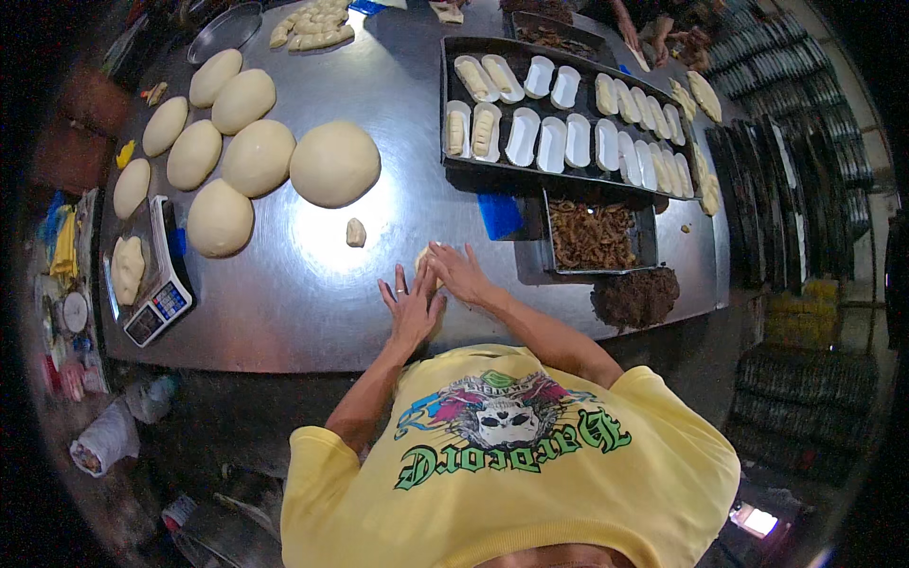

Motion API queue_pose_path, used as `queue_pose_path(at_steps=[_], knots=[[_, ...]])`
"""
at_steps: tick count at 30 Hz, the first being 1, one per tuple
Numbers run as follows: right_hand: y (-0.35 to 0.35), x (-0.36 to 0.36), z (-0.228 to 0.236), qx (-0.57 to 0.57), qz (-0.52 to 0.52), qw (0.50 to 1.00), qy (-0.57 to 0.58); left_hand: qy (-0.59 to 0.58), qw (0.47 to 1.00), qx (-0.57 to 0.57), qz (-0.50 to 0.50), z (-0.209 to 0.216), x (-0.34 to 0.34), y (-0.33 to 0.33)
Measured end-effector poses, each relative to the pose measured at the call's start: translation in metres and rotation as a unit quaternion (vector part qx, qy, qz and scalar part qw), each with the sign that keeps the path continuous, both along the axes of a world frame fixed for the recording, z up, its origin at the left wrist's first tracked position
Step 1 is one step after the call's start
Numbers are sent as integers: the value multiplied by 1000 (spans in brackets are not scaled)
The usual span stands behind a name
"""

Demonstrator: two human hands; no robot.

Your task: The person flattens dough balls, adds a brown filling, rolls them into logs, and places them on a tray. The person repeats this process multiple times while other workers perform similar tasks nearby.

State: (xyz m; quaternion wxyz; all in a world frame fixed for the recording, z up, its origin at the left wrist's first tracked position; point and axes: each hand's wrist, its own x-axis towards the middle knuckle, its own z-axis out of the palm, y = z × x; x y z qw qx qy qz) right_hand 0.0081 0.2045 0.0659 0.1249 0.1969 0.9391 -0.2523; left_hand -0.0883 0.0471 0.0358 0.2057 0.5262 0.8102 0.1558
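A small piece of dough (422, 257) lies on the metal table, mostly hidden under my hands. My left hand (411, 305), a ring on one finger, is spread flat with its fingertips at the dough's near side. Across the dough lies my right hand (458, 275), its fingers stretched out and touching the left fingertips. Just beyond them, to the left, sits a small loose lump of dough (355, 233). Several big smooth dough balls (335, 164) stand farther left. A blue scraper (500, 217) rests to the right of my hands.
Right of me are a pan of shredded brown filling (592, 236) and a dark crumbly heap (636, 297). Behind them stands a large black tray (587, 112) with white paper cups, several holding shaped dough. A scale (159, 301) sits at the left edge. Another person's hand (632, 36) works at far right.
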Motion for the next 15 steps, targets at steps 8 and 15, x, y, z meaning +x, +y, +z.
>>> queue_pose_path(at_steps=[8,15], knots=[[-31,55,-17,181,37,977,105,99,994,9,-52,-10,-25,7],[-3,68,-16,-71,-203,937,277,30,999,28,22,-7,-17,22]])
